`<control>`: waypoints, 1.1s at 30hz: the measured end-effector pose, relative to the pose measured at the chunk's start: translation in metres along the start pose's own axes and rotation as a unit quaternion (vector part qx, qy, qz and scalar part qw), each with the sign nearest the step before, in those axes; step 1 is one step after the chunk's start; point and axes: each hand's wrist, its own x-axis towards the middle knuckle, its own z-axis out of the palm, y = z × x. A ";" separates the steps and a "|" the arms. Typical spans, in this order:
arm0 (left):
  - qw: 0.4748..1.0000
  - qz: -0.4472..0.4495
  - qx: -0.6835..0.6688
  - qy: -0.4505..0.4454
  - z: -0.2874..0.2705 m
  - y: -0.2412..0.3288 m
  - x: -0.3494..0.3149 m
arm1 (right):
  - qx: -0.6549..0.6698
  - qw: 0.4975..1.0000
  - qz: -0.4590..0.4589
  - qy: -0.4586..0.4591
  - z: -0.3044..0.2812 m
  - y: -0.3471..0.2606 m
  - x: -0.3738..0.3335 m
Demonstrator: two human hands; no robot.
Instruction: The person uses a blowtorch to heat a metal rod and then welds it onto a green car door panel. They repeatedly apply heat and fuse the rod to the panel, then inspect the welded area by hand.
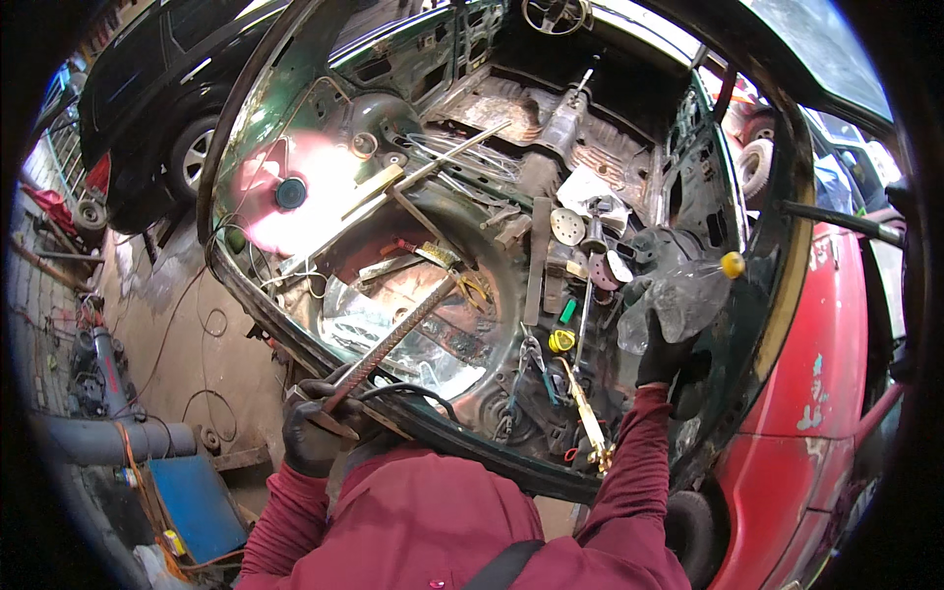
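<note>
My left hand [313, 430], in a black glove, is closed around the lower end of a rusty ribbed metal bar [401, 332]. The bar slants up over the round well [506, 339] in the car body's floor, and a flat metal piece shows at its lower end. Over on the right, my gloved right hand [671, 352] grips a crumpled clear plastic bottle [678, 305] with a yellow cap [733, 265]. The plastic partly hides those fingers. Left of this hand lie pliers [531, 359], a yellow tape measure [561, 340], a green-handled tool [567, 312] and sanding discs [567, 226].
The stripped car body's rim [462, 462] runs between me and the tools. A lit lamp [289, 193] glares at the left. A red car panel [787, 423] stands close on the right, a black car [177, 88] at the far left. Cables [202, 393] trail over the floor.
</note>
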 end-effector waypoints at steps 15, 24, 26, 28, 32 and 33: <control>0.925 -0.109 0.167 -0.323 0.025 0.064 0.071 | -0.067 0.974 -0.096 0.192 -0.262 -0.261 -0.271; 0.762 -0.210 0.186 -0.584 0.092 0.058 0.009 | -0.152 0.922 0.181 0.307 -0.357 -0.320 -0.467; 0.719 -0.196 0.187 -0.640 0.102 0.046 -0.019 | -0.140 0.921 0.261 0.252 -0.364 -0.321 -0.506; 0.681 -0.145 0.198 -0.690 0.104 0.015 -0.043 | -0.125 0.921 0.319 0.184 -0.368 -0.316 -0.544; 0.630 -0.158 0.275 -0.709 0.088 -0.047 -0.091 | -0.115 0.890 0.440 0.030 -0.376 -0.285 -0.627; 0.629 -0.224 0.268 -0.695 0.088 -0.055 -0.111 | -0.044 0.873 0.484 0.019 -0.377 -0.288 -0.640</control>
